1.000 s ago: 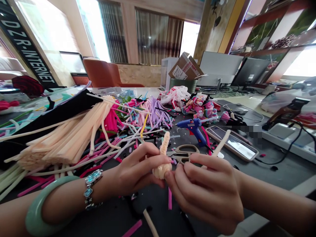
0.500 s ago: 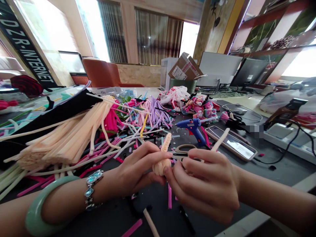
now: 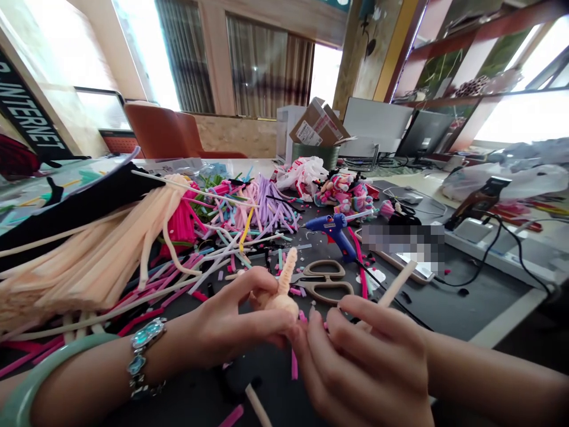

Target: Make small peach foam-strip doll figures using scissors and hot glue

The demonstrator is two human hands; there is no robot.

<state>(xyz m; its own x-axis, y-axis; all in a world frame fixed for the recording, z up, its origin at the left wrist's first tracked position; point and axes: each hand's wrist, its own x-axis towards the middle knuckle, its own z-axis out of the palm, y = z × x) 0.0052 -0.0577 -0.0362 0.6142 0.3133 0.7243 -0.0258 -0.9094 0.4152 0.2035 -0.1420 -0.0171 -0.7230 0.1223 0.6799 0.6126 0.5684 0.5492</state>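
A peach figure made of fuzzy stems, with a coiled spike pointing up, is pinched between the thumb and fingers of my left hand. My right hand has its fingers curled at the figure's right side, its fingertips meeting my left thumb. A pale peach stem sticks up from behind the right fingers, which hold it; its lower part is hidden. Beige-handled scissors lie just beyond the hands, and past them a blue glue gun rests on the dark table.
A thick peach stem bundle lies left, beside pink and lilac stems. Colourful fuzzy pieces are heaped at the back. A phone, partly blurred, and a power strip with black cables sit right. Cut scraps are scattered about.
The view has shifted to the right. The left fingers have opened out around the figure, whose round part shows more. The scissors are now more exposed, and the right hand sits slightly lower.
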